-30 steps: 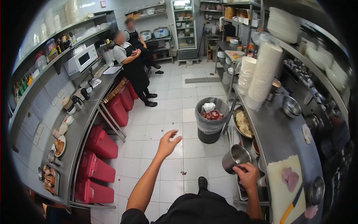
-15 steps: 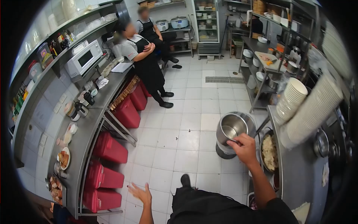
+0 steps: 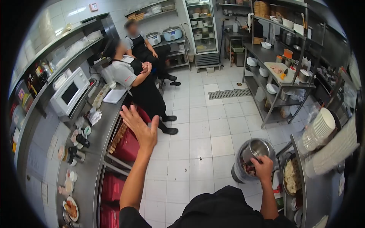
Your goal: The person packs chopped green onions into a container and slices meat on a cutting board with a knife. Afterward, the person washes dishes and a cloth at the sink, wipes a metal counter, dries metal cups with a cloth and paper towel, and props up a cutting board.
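Observation:
My right hand [image 3: 263,166] grips the rim of a deep, shiny steel pot [image 3: 255,147], held tilted over a lined waste bin [image 3: 238,175] on the floor. Scraps show in the bin below the pot; the pot's mouth faces partly up toward me and I see bare metal inside. My left hand [image 3: 140,127] is raised at the left with its fingers spread and holds nothing. It appears in front of the worktop edge and a red bin, apart from both.
Two people in aprons [image 3: 146,81] are at the left and back. A steel counter [image 3: 93,159] with a microwave [image 3: 70,91] runs along the left. Right are stacked white tubs [image 3: 319,127], a pan of pale food [image 3: 292,176] and a steel prep table [image 3: 262,57].
My left hand has risen from low near my body to a raised, spread position. The pot has moved from in front of the bin to over its opening. My view has shifted.

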Action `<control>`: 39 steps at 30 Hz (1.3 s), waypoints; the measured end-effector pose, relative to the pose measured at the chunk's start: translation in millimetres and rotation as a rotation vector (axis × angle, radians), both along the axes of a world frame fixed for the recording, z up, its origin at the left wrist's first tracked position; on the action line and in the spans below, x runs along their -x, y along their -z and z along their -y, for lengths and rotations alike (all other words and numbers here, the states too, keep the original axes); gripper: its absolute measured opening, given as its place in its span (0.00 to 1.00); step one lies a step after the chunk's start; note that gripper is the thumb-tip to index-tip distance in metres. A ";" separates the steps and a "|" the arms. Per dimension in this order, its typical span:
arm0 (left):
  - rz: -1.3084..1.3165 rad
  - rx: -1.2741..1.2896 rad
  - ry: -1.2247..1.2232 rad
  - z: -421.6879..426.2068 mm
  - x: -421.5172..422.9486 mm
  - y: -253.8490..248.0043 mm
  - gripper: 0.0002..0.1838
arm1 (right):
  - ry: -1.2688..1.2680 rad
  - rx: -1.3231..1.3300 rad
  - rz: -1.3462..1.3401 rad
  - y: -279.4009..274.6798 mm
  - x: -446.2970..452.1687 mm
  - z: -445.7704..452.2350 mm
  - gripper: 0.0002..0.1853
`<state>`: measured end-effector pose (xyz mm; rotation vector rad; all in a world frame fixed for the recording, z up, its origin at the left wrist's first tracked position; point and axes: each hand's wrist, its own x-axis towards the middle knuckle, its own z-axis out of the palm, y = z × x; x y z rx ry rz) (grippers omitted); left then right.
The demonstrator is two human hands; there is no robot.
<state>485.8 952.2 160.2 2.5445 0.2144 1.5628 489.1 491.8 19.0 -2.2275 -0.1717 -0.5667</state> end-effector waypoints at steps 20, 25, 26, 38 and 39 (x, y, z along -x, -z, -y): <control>-0.103 0.095 -0.535 -122.6 -373.4 43.5 0.46 | -0.150 -0.167 -0.038 -30.0 -428.3 -69.4 0.12; -1.059 1.196 0.255 -144.1 -437.5 198.2 0.43 | -0.162 -0.132 -0.055 -11.1 -506.9 -74.0 0.13; -0.944 1.232 0.304 -94.7 -453.9 201.5 0.39 | -0.156 -0.125 -0.046 -7.7 -527.8 -72.0 0.14; -1.025 2.350 1.614 197.3 -736.9 103.2 0.55 | -0.440 -0.081 -0.167 -114.6 -699.7 -77.1 0.11; -1.029 2.364 1.593 212.7 -756.5 98.5 0.54 | -0.440 -0.020 -0.142 -115.0 -713.3 -63.9 0.13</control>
